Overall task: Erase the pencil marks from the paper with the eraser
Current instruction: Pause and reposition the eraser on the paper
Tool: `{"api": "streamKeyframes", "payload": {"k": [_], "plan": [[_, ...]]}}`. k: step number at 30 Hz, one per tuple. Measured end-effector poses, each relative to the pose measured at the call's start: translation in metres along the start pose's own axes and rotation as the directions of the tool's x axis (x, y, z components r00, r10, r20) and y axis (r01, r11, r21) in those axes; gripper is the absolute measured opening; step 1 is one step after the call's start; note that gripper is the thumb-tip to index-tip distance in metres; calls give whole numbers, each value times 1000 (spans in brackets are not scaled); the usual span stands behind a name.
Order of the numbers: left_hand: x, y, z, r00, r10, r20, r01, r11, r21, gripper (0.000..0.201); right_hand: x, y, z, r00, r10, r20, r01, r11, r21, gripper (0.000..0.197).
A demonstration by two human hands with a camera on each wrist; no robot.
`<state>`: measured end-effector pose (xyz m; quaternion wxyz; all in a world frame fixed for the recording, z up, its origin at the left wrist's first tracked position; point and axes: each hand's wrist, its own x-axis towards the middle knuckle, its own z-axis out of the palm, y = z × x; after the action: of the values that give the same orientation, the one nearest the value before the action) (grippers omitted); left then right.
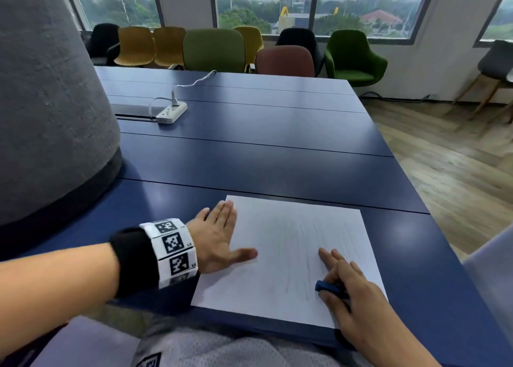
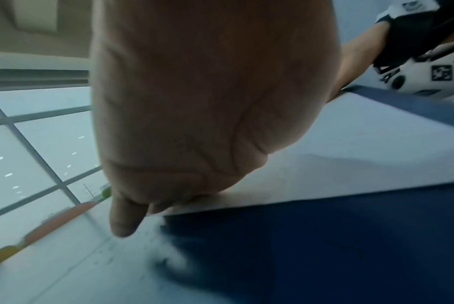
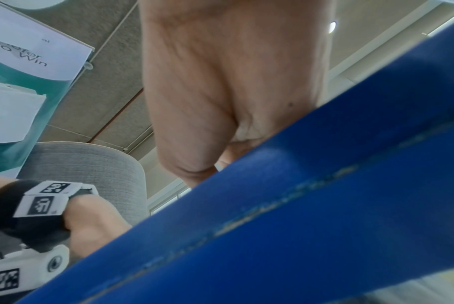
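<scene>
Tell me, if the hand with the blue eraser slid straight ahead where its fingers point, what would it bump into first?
Probably nothing soon. The right hand points up the paper and slightly left, over faint pencil marks; past the far edge, only bare table shows.

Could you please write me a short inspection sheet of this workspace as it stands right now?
Surface: dark blue table.
Job's things: white paper flat at the near edge, faint pencil marks; blue eraser.
Clutter: nothing seen.
Grippers: left hand flat on the paper's left edge; right hand grips the eraser.
Cables: white power strip with one cable plugged in.
Surroundings: coloured chairs, windows.
</scene>
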<state>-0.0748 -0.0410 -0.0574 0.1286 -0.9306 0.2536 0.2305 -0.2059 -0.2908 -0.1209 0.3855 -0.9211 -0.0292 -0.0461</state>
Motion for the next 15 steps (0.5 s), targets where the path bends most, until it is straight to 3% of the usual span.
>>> {"api": "streamKeyframes", "payload": {"k": [2, 4, 6, 8, 10, 12, 15], "plan": [[8, 10, -7, 998, 52, -24, -52, 998, 24, 112, 1, 0, 0, 1000, -2, -9, 2, 1000, 9, 33], [16, 30, -11, 982, 180, -57, -177, 983, 51, 98, 1, -1, -1, 1000, 0, -17, 1, 1000, 15, 33], [21, 49, -8, 948, 310, -70, -303, 949, 93, 94, 1, 0, -2, 1000, 1, -22, -1, 1000, -4, 34], [23, 57, -4, 934, 352, -54, -348, 934, 80, 95, 1, 1, -2, 1000, 0, -30, -1, 1000, -24, 33], [21, 45, -2, 959, 279, -47, -277, 960, 45, 96, 1, 0, 0, 999, -1, -39, 0, 1000, -26, 31], [20, 25, -5, 990, 131, -43, -130, 991, 22, 99, 0, 0, 1, 999, 15, -30, -15, 1000, -1, 30], [27, 0, -10, 994, -88, -59, 89, 996, -1, 109, 1, -1, 0, 1000, 18, -14, -18, 1000, 19, 32]]}}
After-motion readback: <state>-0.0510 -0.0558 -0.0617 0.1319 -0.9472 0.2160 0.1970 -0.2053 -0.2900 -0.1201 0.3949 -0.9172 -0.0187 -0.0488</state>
